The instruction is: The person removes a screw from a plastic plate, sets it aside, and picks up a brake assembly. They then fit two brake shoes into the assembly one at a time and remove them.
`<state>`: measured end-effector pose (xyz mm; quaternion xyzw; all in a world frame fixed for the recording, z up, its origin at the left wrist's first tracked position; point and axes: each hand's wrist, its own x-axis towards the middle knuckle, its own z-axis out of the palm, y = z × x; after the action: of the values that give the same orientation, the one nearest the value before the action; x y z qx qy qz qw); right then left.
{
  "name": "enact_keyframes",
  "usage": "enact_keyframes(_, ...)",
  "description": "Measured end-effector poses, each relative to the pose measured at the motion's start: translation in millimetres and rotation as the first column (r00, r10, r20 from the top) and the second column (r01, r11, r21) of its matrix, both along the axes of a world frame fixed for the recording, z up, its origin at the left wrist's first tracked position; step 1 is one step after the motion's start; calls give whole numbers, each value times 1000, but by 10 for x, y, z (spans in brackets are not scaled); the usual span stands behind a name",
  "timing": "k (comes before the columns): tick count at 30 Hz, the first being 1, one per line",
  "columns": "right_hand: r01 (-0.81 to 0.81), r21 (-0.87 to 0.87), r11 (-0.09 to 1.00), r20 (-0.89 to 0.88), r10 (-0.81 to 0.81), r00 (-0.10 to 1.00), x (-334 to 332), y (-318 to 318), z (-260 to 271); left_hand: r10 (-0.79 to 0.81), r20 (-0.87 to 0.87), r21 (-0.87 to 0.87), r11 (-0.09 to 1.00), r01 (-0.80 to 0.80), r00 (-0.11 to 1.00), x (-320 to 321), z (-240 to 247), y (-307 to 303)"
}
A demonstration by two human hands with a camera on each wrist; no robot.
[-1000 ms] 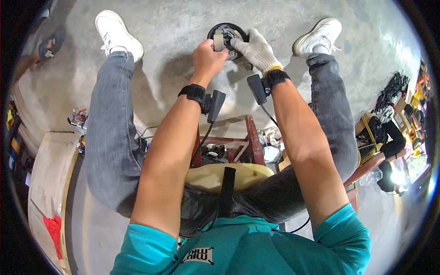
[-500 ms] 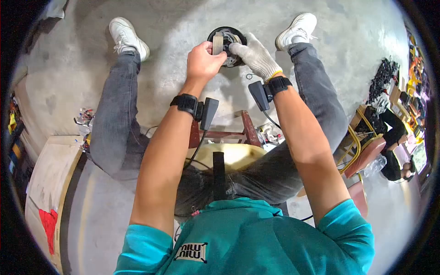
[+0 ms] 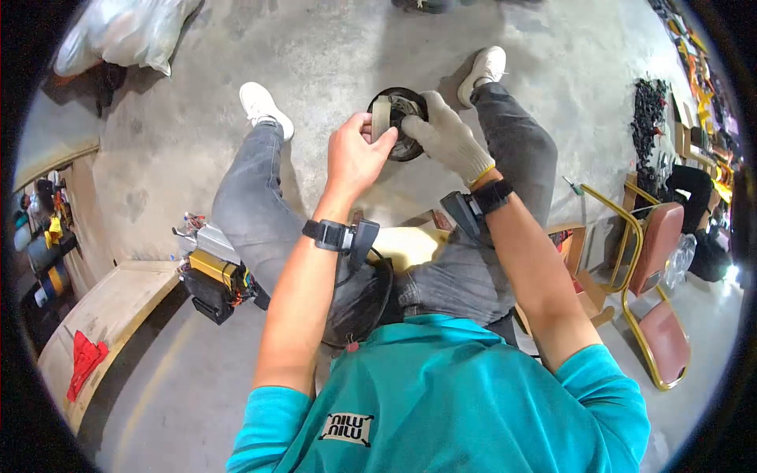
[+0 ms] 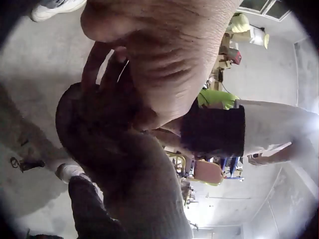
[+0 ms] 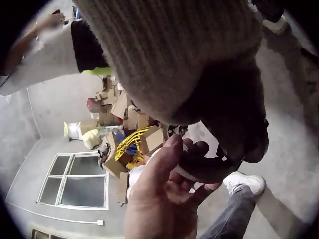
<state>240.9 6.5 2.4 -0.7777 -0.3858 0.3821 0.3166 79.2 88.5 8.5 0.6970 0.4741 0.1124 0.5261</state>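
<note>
A round black-rimmed part [image 3: 407,157] is held above the floor between both hands in the head view, its inner pieces too small to tell apart. My bare left hand [image 3: 356,158] grips a pale, flat-looking piece [image 3: 381,118] at the part's left side, thumb and fingers around it. White-gloved, my right hand [image 3: 451,135] holds the right side, its thumb over the middle. In the right wrist view, the bare left hand [image 5: 162,199] curls round a curved piece [image 5: 204,169] beneath the glove [image 5: 174,55]. Deep shadow hides the contact in the left wrist view.
Two white shoes [image 3: 264,110] stand on the concrete floor either side of the part. A pale board [image 3: 118,315] with a red cloth [image 3: 85,363] lies at left, near a yellow-and-black device [image 3: 213,272]. Pink-padded chairs [image 3: 661,236] and clutter stand at right; plastic bags [image 3: 126,35] lie at upper left.
The head view has shifted, so the hands and round part appear lower, and more of the bags and chairs shows. Both hands keep their hold; the feet appear closer together.
</note>
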Motion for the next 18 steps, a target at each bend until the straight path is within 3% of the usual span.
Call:
enact_keyframes(1, 42, -43, 998, 91, -38, 995, -67, -14, 135, 34, 47, 24, 999, -35, 998, -18, 38, -54)
enact_keyframes(4, 35, 1, 999, 48, -35, 998, -100, -126, 237, 56, 105, 45, 997, -61, 993, -85, 150, -130)
enact_keyframes(10, 33, 119, 992, -58, -26, 998, -164, -230, 380, 113, 65, 243, 962, -125, 992, -175, 393, -211)
enact_keyframes(12, -14, 59, 998, -58, 17, 998, -150, -232, 440, 117, 28, 196, 973, -120, 993, -179, 416, -230)
enact_keyframes(18, 74, 164, 984, -125, -53, 991, -170, -299, 232, 62, -61, 121, 991, -55, 996, -195, 492, -198)
